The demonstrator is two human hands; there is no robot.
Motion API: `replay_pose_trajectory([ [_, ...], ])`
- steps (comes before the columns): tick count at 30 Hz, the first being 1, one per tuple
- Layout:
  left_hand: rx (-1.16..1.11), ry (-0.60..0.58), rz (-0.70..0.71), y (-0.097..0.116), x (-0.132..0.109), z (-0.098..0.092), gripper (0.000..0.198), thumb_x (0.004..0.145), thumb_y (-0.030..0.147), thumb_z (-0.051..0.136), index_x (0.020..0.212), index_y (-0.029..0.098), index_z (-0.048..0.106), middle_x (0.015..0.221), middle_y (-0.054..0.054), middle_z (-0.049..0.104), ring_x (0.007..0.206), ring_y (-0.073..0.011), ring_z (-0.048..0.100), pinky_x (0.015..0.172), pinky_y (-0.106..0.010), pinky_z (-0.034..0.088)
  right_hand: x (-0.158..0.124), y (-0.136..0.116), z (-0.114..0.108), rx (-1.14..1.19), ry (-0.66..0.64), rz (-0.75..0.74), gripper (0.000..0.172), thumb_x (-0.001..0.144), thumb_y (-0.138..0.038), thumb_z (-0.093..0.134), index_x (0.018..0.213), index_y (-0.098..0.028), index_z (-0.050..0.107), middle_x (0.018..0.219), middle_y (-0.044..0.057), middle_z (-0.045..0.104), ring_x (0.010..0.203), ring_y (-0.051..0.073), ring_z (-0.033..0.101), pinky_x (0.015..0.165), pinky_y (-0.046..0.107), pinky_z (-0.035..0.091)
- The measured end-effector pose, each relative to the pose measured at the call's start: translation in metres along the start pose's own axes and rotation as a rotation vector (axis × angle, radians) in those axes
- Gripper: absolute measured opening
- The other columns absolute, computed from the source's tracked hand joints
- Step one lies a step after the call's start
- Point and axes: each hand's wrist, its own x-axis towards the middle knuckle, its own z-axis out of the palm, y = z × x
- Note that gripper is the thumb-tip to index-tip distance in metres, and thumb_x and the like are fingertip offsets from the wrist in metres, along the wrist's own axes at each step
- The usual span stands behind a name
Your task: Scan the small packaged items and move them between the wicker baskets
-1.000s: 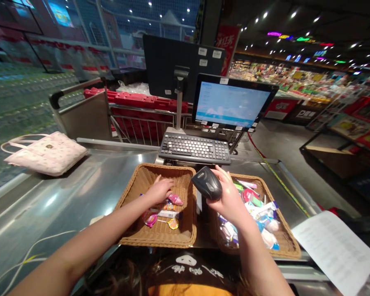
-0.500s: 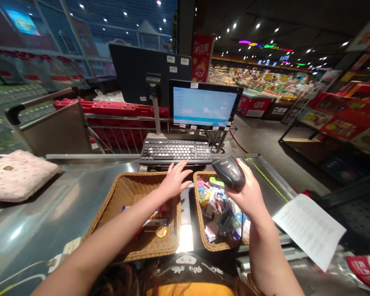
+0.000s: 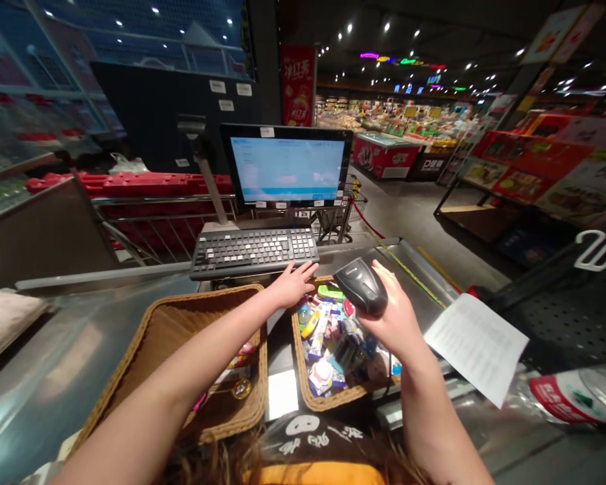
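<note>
My right hand [image 3: 392, 310] is wrapped around a black barcode scanner [image 3: 361, 286], held above the right wicker basket [image 3: 303, 377]. Small packaged goods [image 3: 328, 337] fill that basket, partly hidden by the scanner. With fingers spread and nothing in them, my left hand [image 3: 293, 284] reaches to the front right corner of a black keyboard [image 3: 255, 249]; whether the fingertips touch its keys I cannot tell. Under my left forearm stands the left wicker basket [image 3: 151, 337], holding a few small items at its right side. Behind the keyboard a monitor [image 3: 287, 168] shows a blue-white screen.
A printed paper sheet [image 3: 477, 343] lies on the right, beside a large bottle with a red label [image 3: 560, 397]. A pale bag [image 3: 5, 320] sits at the left of the metal counter [image 3: 101, 296]. Shopping carts [image 3: 166, 229] stand beyond the counter.
The view has turned to the right, so the counter and screen shift left in it. My left hand has moved right along the keyboard's front edge. The scanner stays in my right hand.
</note>
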Motion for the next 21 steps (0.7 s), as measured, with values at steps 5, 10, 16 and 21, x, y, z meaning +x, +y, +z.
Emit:
replay_pose_trajectory([
  [5, -0.078, -0.195, 0.111, -0.02, 0.031, 0.009, 0.026, 0.059, 0.029, 0.083, 0.084, 0.03, 0.075, 0.157, -0.003, 0.037, 0.147, -0.0379, 0.021, 0.115, -0.064, 0.001, 0.003, 0.002, -0.001, 0.012, -0.031, -0.015, 0.058, 0.073, -0.033, 0.067, 0.127, -0.02, 0.053, 0.133, 0.016, 0.059, 0.14, 0.038, 0.039, 0.116, 0.064, 0.026],
  [10, -0.104, -0.408, 0.103, -0.024, 0.069, 0.026, 0.042, 0.026, 0.014, 0.089, 0.062, 0.028, 0.073, 0.133, -0.002, 0.063, 0.144, -0.0423, 0.023, 0.115, -0.062, -0.004, 0.003, 0.004, -0.001, 0.013, -0.059, -0.021, 0.061, 0.072, -0.033, 0.067, 0.129, -0.018, 0.052, 0.134, 0.017, 0.058, 0.141, 0.039, 0.038, 0.116, 0.064, 0.025],
  [16, -0.125, -0.395, 0.171, -0.028, 0.069, 0.025, 0.033, 0.036, 0.026, 0.087, 0.066, 0.029, 0.073, 0.133, 0.0, 0.062, 0.147, -0.038, 0.017, 0.115, -0.062, -0.001, -0.003, 0.003, -0.006, 0.021, -0.047, -0.021, 0.06, 0.072, -0.031, 0.065, 0.13, -0.019, 0.052, 0.134, 0.016, 0.057, 0.141, 0.037, 0.037, 0.117, 0.063, 0.025],
  [21, -0.12, -0.293, 0.184, -0.023, 0.056, 0.008, 0.032, 0.04, 0.035, 0.088, 0.066, 0.026, 0.073, 0.141, -0.003, 0.055, 0.145, -0.0373, 0.024, 0.116, -0.063, -0.001, -0.006, 0.004, -0.009, 0.017, -0.034, -0.025, 0.062, 0.071, -0.029, 0.065, 0.13, -0.018, 0.051, 0.135, 0.016, 0.057, 0.141, 0.037, 0.038, 0.117, 0.063, 0.025],
])
